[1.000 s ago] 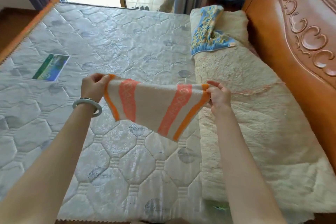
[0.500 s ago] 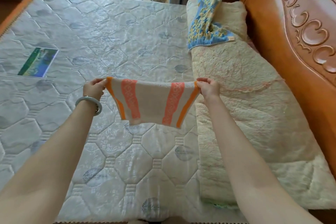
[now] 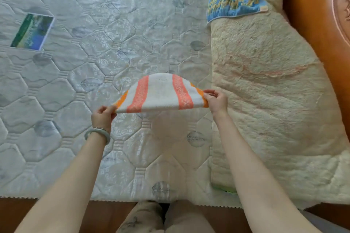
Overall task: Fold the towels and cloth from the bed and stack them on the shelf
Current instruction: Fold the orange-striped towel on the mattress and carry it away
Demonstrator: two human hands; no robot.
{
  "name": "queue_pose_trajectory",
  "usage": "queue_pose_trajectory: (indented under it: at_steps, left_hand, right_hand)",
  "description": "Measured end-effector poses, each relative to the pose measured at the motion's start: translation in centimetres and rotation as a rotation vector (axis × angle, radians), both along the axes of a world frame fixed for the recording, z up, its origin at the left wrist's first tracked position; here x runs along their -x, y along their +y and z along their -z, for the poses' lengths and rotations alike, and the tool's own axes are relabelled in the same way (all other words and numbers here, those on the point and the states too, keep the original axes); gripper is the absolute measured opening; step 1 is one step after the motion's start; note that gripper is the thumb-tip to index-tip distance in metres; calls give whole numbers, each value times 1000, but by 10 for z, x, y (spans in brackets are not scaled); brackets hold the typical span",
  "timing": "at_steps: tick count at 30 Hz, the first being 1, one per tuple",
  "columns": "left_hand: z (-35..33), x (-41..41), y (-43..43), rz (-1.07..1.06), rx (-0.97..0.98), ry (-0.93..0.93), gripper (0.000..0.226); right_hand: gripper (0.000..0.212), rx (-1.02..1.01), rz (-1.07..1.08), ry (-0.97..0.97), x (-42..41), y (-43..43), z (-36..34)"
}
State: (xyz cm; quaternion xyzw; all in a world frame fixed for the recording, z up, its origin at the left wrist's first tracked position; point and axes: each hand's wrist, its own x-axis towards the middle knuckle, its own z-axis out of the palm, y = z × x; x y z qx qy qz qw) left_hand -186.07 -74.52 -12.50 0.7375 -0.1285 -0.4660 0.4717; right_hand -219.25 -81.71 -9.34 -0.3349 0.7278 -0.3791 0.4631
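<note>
A person stands at the edge of a bed, both hands pinching the near corners of a small striped towel [image 3: 161, 93] held in the air above the quilted mattress [image 3: 94, 53]. The left hand [image 3: 103, 116], with a pale bangle [image 3: 97, 134] at its wrist, grips the towel's orange-edged left corner; the right hand [image 3: 216, 101] grips the opposite corner. Between them the white cloth, crossed by two coral bands, arches away from the person in a dome, its near edge pulled taut; whether its far edge touches the mattress is hard to judge from above. Right of the towel a cream fleece blanket [image 3: 274, 109] covers the mattress beside the carved wooden headboard [image 3: 314, 24], and a blue-and-yellow patterned cloth [image 3: 233, 0] lies crumpled on the blanket's far end. Well to the towel's left, a green printed label [image 3: 32, 32] marks the mattress.
</note>
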Motion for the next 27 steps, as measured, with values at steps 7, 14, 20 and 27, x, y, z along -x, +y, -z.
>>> queue_pose_trajectory:
  at_steps: [7,14,20,27]
  left_hand:
    - [132,1,109,244,-470,-248,19]
    - [217,-13,174,604,-842,-403,17]
    - [232,-21,166,848,-944,-478,12]
    - [237,-25,78,663,-519,-552,24]
  right_hand:
    - [20,-397,-156,210,-3,98,164]
    - [23,-643,-250,304,3,184,255]
    - [19,-705,-286,392,10,187,273]
    - [20,-425,-279,353,-17,93,257]
